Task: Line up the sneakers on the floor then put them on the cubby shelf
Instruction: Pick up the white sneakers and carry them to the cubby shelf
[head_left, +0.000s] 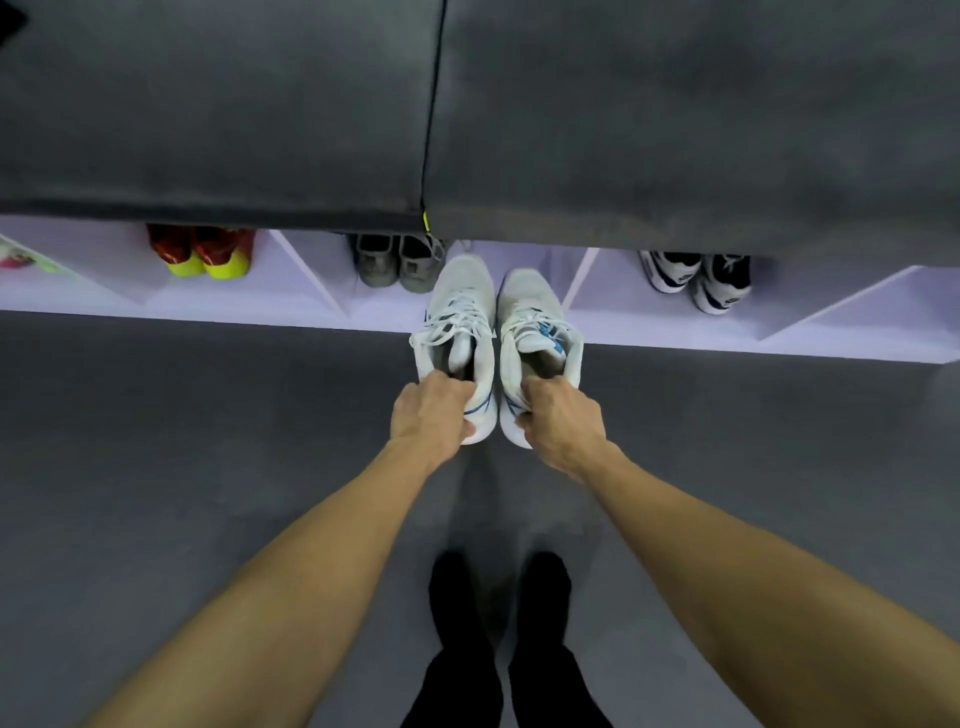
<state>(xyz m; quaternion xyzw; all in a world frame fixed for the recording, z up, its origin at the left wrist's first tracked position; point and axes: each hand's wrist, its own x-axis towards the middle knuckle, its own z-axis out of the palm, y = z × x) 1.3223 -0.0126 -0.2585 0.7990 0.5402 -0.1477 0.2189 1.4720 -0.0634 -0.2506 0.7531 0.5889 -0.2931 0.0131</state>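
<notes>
Head view, looking down. Left hand (434, 413) grips the heel collar of the left white sneaker (460, 322), fingers curled into the shoe opening, thumb on the outside of the heel. Right hand (558, 418) grips the heel collar of the right white sneaker (535, 327) the same way, fingers hooked inside the opening. Both sneakers are white with white laces and blue trim; the right one shows a blue patch on the tongue. They sit side by side, nearly parallel, a narrow gap between them, toes pointing away from the person and into the cubby shelf (675, 332). Toe ends lie over the shelf floor in the middle compartment; heels project past the front edge of the shelf, above the grey floor (156, 441). Cannot tell whether the soles rest on the shelf or are carried just above it. Same compartment, to the left and just beside the left sneaker's toe: a grey pair (397, 265), set further back. Compartment to the left holds a red and yellow pair (205, 252); compartment to the right holds a white and black pair (696, 278). At the far left edge, part of a pink and green shoe (26, 260), mostly cut off. Shelf is pale lilac with slanted dividers; a dark grey slab (623, 130) covers its top. Person's legs in black (498, 649) stand near the bottom of the view.
</notes>
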